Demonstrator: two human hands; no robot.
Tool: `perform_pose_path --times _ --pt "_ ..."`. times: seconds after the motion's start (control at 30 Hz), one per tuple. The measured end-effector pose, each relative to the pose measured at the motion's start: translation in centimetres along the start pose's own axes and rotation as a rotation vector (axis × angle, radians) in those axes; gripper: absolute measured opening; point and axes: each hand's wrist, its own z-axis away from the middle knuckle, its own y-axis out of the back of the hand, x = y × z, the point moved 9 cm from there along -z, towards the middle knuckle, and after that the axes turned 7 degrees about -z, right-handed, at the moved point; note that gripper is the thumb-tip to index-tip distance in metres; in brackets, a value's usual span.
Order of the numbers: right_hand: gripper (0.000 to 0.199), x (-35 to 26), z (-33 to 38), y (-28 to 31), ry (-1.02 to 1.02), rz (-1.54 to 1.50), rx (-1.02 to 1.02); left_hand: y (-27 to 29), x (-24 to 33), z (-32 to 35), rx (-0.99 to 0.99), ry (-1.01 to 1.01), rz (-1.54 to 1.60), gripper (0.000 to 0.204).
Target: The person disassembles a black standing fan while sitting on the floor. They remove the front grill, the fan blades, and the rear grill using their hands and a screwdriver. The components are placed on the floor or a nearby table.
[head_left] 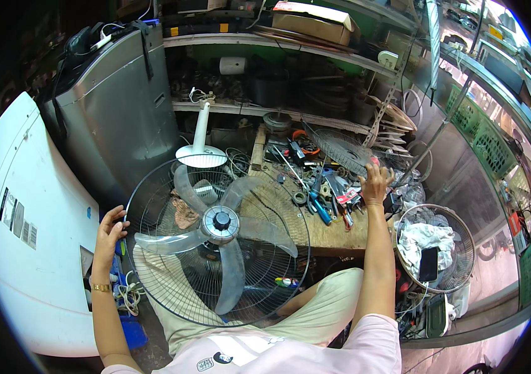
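Observation:
A fan (220, 223) with grey translucent blades faces up in front of me, partly over my lap. Its round wire rear grille (153, 274) surrounds the blades. My left hand (111, 234) is at the left rim of that grille, thumb and fingers closed about the edge. Over the back right of the workbench, my right hand (376, 182) grips the near edge of a second wire grille (340, 148), which tilts over the tools. A small red patch shows by its fingertips. Behind the fan stands a white fan base (201, 140) with an upright stem.
Tools and parts, among them a blue-handled tool (320, 209), crowd the wooden workbench (340, 237). At right, a wire basket (458, 283) holds white cloth and a black phone (428, 264). A white appliance panel (41, 249) and a grey metal cabinet (119, 106) stand left; loaded shelves (240, 38) rise behind.

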Motion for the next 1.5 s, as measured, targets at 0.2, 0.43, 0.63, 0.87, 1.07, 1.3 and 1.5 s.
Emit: perform_pose_path --times 0.2,0.43,0.63,0.87,1.07,1.3,1.5 --pt "0.047 -0.8 2.8 -2.5 0.014 0.101 -0.084 0.0 0.7 1.8 0.094 -0.029 -0.024 0.043" --pt "0.045 -0.9 5.7 -3.6 -0.098 0.158 -0.232 -2.2 2.3 1.7 0.054 -0.167 -0.130 0.039" --pt "0.053 -8.0 2.0 1.4 -0.011 -0.137 -0.103 -3.9 5.4 4.5 0.161 -0.290 -0.184 0.022" --pt "0.054 -34.5 1.9 3.7 0.586 -0.923 -0.575 -19.2 -2.1 10.4 -0.226 0.447 0.764 0.015" --pt "0.045 -42.3 3.8 2.0 0.922 -0.853 -0.635 -24.1 -6.4 7.2 -0.120 0.700 0.971 0.049" --pt "0.037 -43.5 4.3 1.5 0.978 -0.833 -0.426 -25.8 -9.3 1.4 -0.081 0.642 1.009 0.037" --pt "0.032 -42.9 4.4 1.0 0.841 -0.785 -0.423 -26.5 -8.3 0.9 -0.104 0.494 1.023 0.034"
